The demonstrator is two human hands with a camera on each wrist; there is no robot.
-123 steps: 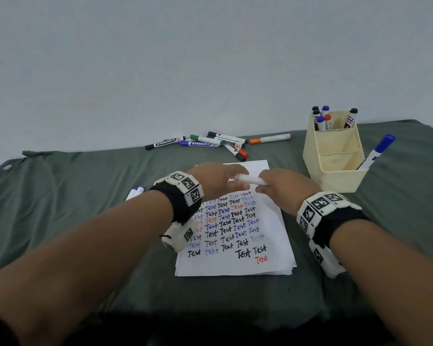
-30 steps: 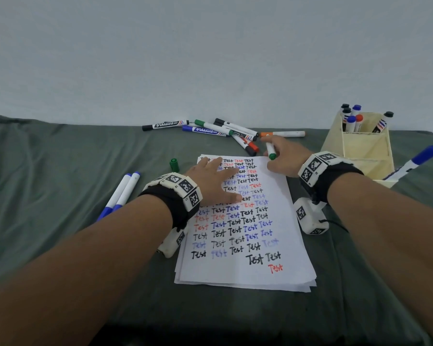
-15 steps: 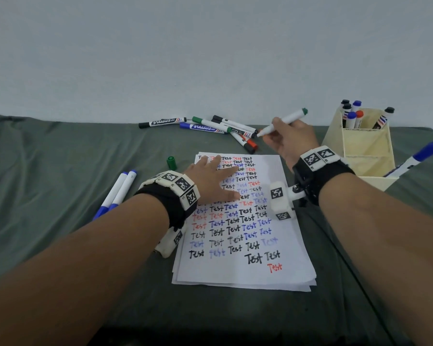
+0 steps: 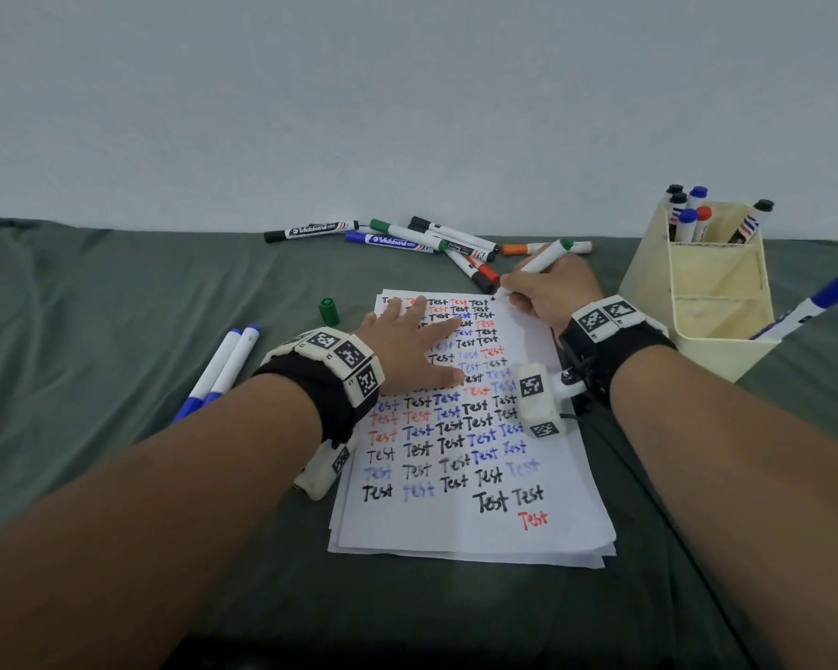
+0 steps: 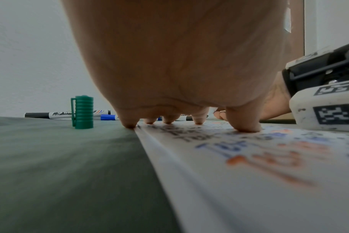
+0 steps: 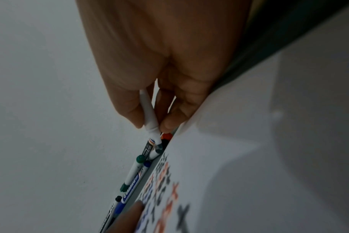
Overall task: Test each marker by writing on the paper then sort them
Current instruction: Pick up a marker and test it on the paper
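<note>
The right hand (image 4: pixel 550 295) has come down from mid-air — its fingers pinch the uncapped white green-ended marker (image 4: pixel 535 264), tip at the word-covered white paper (image 4: pixel 480 534) top edge; left hand (image 4: pixel 414 348) presses flat, so writing comes next

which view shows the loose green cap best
The left wrist view: the green cap stands upright on the cloth, close and sharp, with its ribs and clip clear. The head view shows the cap small, left of the paper beyond the left hand. The right wrist view does not show it.
</note>
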